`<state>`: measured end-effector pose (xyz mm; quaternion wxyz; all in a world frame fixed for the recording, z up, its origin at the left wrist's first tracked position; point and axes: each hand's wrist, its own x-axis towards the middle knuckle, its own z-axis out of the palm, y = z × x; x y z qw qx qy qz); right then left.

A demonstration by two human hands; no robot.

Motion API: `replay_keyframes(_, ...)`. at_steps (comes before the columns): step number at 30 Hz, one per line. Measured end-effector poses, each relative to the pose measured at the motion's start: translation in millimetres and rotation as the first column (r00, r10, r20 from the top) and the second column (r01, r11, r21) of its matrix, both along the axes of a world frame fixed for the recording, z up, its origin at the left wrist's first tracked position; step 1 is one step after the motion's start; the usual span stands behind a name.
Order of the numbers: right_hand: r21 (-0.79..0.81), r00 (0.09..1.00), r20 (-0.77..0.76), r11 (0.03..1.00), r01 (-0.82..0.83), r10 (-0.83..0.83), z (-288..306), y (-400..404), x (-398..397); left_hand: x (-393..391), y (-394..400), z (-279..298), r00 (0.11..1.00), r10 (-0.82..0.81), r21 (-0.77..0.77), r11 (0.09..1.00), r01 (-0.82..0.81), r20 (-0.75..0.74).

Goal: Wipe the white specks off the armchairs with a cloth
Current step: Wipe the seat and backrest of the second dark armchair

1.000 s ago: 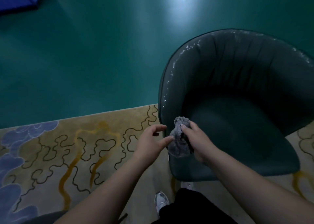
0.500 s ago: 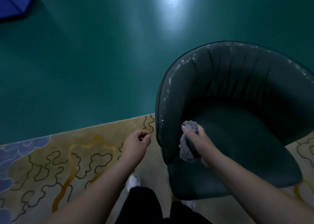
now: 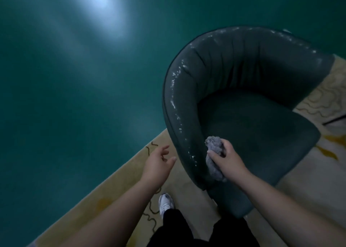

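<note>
Armchair (image 3: 243, 104) mostly undone: white specks (image 3: 175, 89) run all along its near arm and top rim. Right hand (image 3: 227, 159) grips the bunched cloth (image 3: 213, 153), pressed to the inner face of that arm, low, by the seat edge. Left hand (image 3: 158, 164) hangs relaxed, empty, just outside the arm. Versus a second ago: left hand let go of the cloth and pulled away; the cloth went from the arm's front end to its inner side.
</note>
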<state>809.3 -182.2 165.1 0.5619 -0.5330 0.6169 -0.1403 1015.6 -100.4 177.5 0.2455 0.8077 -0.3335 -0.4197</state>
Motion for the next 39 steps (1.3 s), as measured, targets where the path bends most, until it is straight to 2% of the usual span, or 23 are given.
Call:
replay_keyframes(4,-0.080,0.992,-0.024,0.990,0.119,-0.122,-4.2,14.9,7.5,13.3,-21.0,-6.0,0.996,-0.064,-0.006,0.998,0.064,-0.057)
replay_keyframes(7,-0.162,0.989,-0.023,0.977,0.141,-0.146,-7.6,26.6,6.1,12.1,-35.2,-11.6,0.993,-0.056,0.001,0.998,0.056,-0.106)
replay_keyframes(12,-0.293,0.994,-0.054,0.953,0.078,-0.097,-20.5,47.3,1.4,6.5,-48.4,-22.8,0.984,-0.041,-0.021,0.999,0.038,-0.172)
replay_keyframes(16,-0.396,0.996,-0.014,0.915,0.078,-0.091,-36.7,65.5,1.9,6.1,-51.1,-31.0,0.971,0.014,-0.040,0.999,-0.025,-0.239)
replay_keyframes(19,-0.487,0.999,-0.033,0.874,0.011,-0.031,-45.7,67.3,6.6,6.3,-46.5,-34.3,0.937,0.092,-0.026,0.994,-0.107,-0.337)
replay_keyframes(22,-0.505,0.995,-0.090,0.860,-0.076,0.035,-51.4,63.8,9.9,3.5,-44.3,-35.8,0.918,0.119,-0.031,0.989,-0.141,-0.379)
replay_keyframes(27,-0.504,0.986,-0.125,0.850,-0.155,0.106,-58.3,66.3,7.2,2.1,-41.8,-35.3,0.938,0.074,-0.078,0.991,-0.106,-0.340)
replay_keyframes(33,-0.611,0.995,-0.058,0.785,-0.102,0.084,-61.4,68.2,8.3,1.0,-40.8,-33.6,0.956,0.015,-0.109,0.993,-0.049,-0.292)
replay_keyframes(37,-0.647,0.988,-0.100,0.746,-0.156,0.120,-60.6,59.1,14.8,3.5,-40.4,-36.7,0.959,-0.008,-0.117,0.993,-0.026,-0.283)
replay_keyframes(39,-0.649,0.992,-0.073,0.750,-0.124,0.101,-60.5,46.8,20.4,4.7,-40.0,-39.5,0.959,-0.017,-0.123,0.992,-0.019,-0.282)
